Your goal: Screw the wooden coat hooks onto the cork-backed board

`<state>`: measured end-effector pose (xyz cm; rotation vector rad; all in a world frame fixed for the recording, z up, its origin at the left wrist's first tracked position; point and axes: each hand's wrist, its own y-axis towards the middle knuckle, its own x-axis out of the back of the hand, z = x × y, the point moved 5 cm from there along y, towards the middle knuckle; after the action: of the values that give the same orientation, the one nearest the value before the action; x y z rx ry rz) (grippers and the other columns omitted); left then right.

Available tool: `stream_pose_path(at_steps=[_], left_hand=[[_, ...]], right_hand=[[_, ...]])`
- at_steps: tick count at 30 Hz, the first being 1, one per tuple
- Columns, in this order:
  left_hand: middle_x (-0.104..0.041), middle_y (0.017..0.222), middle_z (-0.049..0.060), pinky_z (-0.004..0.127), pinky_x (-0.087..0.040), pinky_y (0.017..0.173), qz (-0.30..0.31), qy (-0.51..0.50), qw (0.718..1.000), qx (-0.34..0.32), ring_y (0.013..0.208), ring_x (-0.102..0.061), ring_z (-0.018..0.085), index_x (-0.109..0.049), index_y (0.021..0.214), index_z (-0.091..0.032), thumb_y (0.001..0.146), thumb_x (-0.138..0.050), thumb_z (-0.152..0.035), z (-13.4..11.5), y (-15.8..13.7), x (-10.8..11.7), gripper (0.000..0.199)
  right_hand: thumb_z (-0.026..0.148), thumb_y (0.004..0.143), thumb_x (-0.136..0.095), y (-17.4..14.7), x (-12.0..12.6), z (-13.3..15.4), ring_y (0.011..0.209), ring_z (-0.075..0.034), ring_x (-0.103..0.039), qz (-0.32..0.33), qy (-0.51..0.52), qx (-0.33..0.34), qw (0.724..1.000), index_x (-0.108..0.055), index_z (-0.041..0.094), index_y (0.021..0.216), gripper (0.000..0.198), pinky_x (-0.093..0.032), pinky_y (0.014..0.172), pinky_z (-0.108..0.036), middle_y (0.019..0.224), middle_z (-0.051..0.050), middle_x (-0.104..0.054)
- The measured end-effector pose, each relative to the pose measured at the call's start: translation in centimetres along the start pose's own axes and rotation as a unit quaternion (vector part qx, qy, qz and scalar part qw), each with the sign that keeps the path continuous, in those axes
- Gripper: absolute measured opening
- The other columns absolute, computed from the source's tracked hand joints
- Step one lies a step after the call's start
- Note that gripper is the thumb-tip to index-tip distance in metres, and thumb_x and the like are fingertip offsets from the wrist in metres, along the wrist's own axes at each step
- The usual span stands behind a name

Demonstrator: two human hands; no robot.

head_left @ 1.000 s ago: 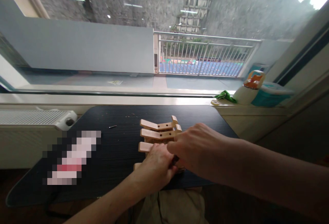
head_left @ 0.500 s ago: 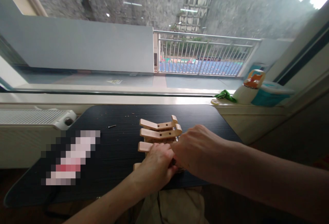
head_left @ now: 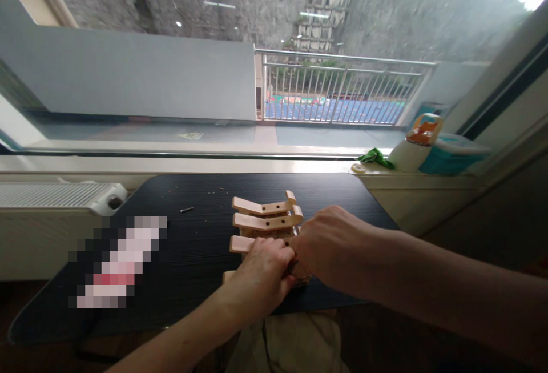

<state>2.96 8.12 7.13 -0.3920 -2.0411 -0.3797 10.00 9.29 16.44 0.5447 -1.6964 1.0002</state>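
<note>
A wooden coat rack (head_left: 252, 233) lies on a dark table, with several pale hooks in a row across it. Two dark holes show on each of the far hooks, such as the wooden hook (head_left: 254, 222). My left hand (head_left: 266, 264) is closed over the near part of the rack, its fingers bent on the third hook. My right hand (head_left: 322, 240) is closed in a fist at the rack's right side, right beside the left fingers. Whatever it grips is hidden behind the knuckles.
On the black table (head_left: 192, 264) lie a small metal piece (head_left: 186, 210), some crumbs and a blurred-out item (head_left: 124, 259) at left. A radiator (head_left: 51, 207) stands left. The windowsill holds a green cloth (head_left: 375, 159), a white-and-orange bottle (head_left: 413, 147) and a teal box (head_left: 451, 156).
My right hand has shifted very slightly, and a hole in the third hook now shows between my hands. The left hand and the rack stay in place.
</note>
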Motion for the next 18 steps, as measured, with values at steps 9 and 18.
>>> stream_pose_path(at_steps=[9,18], left_hand=[[-0.064,0.095,0.004,0.034,-0.043,0.083,-0.026,-0.016,0.999,-0.014,0.093,-0.057,0.021,-0.061,0.083,-0.020,0.074,-0.058,-0.021,-0.2,-0.1,0.4,0.010],[-0.064,0.090,0.004,0.033,-0.043,0.082,-0.019,-0.001,1.000,-0.014,0.089,-0.058,0.021,-0.062,0.079,-0.020,0.074,-0.058,-0.022,0.0,0.1,0.0,0.007]], right_hand=[[0.011,0.075,-0.055,0.0,1.3,0.7,0.062,-0.015,-0.061,0.045,-0.008,-0.003,0.999,-0.067,0.014,0.067,0.015,-0.035,0.052,-0.022,0.065,-0.007,-0.067],[0.009,0.073,-0.056,0.7,0.5,0.7,0.061,-0.016,-0.060,0.081,-0.021,-0.023,0.996,-0.067,0.014,0.062,0.015,-0.038,0.057,-0.024,0.062,-0.007,-0.066]])
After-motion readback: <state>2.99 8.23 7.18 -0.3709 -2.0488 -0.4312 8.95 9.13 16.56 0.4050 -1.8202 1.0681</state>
